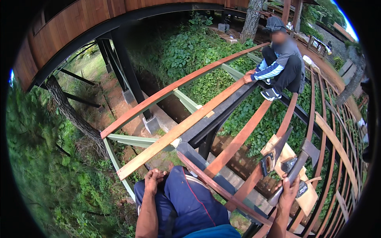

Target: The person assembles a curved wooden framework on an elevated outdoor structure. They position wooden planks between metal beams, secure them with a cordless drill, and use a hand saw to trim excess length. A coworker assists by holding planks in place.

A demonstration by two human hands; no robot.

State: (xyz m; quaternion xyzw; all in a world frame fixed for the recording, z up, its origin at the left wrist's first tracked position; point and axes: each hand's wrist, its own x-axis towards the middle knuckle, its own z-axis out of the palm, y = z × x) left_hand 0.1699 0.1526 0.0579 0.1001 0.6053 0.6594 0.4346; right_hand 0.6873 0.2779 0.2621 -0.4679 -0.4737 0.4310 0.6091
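Note:
My right hand [289,191] is closed round the dark handle of a hatchet [311,152], whose head points up and away. Beside it a handsaw [276,152] and dark tools of a kind I cannot make out [302,188] lie on pale boards [308,198]. My left hand [154,180] rests by my left knee, its fingers curled; whatever may be inside them is hidden. Just beyond it a long wooden plank [178,132] runs from the near left toward the far right. A person in a cap holds its far end with both hands [249,76].
A reddish beam [174,84] on green-painted supports [184,99] marks the outer left edge, above ground and plants. Black metal beams [214,123] and reddish joists [242,137] have open gaps between them. A tree trunk [73,113] rises at left.

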